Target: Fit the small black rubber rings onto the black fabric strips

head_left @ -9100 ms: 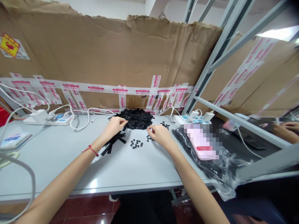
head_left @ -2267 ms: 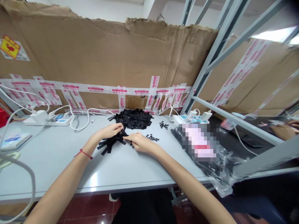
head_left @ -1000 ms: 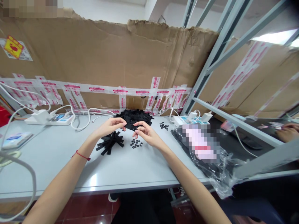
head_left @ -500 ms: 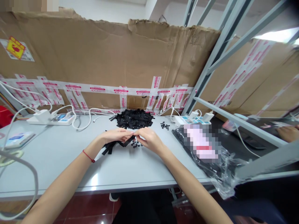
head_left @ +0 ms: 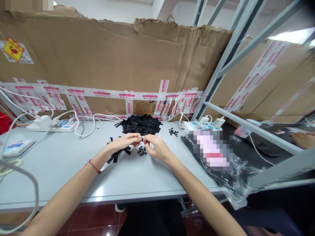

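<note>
My left hand (head_left: 129,141) and my right hand (head_left: 156,146) meet above the table with fingertips pinched close together. A small bit of a black strip (head_left: 142,140) shows between them; the fingers hide most of it. Loose black strips (head_left: 115,155) lie under and beside my left hand. Small black ring-like pieces (head_left: 142,151) are scattered just below the fingertips. Behind both hands is a heap of black strips (head_left: 141,124). A second group of small black pieces (head_left: 173,132) lies to the right of the heap.
On the right, a dark clear-plastic package (head_left: 197,154) lies on the table. Power strips (head_left: 70,126) with white cables run along the back, against a cardboard wall (head_left: 110,59). A metal shelf frame (head_left: 214,75) rises at right; another person's hand (head_left: 302,140) is beyond it.
The black strip stretching below my left hand is no longer seen there; a short black bit now shows between my fingertips. My left hand has curled slightly and the fingertips have drawn slightly apart.
</note>
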`<state>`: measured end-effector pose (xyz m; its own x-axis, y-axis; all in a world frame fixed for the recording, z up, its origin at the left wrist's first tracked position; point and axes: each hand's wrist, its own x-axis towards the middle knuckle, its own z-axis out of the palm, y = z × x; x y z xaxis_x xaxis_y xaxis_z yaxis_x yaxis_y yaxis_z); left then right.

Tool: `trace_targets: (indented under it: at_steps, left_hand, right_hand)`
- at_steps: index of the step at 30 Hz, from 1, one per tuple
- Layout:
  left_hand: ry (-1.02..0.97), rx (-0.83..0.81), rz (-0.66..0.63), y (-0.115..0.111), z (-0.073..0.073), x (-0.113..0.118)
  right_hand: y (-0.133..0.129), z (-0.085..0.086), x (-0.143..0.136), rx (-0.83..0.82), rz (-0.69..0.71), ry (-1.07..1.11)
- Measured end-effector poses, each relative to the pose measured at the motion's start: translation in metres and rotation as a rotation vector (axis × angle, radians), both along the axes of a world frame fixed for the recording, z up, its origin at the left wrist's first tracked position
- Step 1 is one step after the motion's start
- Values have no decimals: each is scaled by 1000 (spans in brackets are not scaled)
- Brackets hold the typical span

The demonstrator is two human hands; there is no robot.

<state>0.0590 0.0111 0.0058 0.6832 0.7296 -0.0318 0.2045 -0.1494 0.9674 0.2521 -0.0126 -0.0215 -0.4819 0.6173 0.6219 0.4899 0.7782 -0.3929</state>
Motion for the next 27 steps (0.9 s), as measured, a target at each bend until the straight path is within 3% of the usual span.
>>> trace_targets:
  at_steps: [8, 14, 21, 27]
  left_hand:
    - [-72, 36, 42, -4, -6, 8]
    - [-96, -9, 136, -9, -9, 19]
    - [-318, -140, 262, -30, -18, 44]
    - [-390, -230, 305, -38, -17, 52]
  right_hand:
    - [-6, 6, -10, -257, -68, 245]
    - [-2, 6, -8, -366, -131, 184]
    - [4, -1, 2, -368, -33, 108]
    - [9, -2, 4, -451, -26, 262]
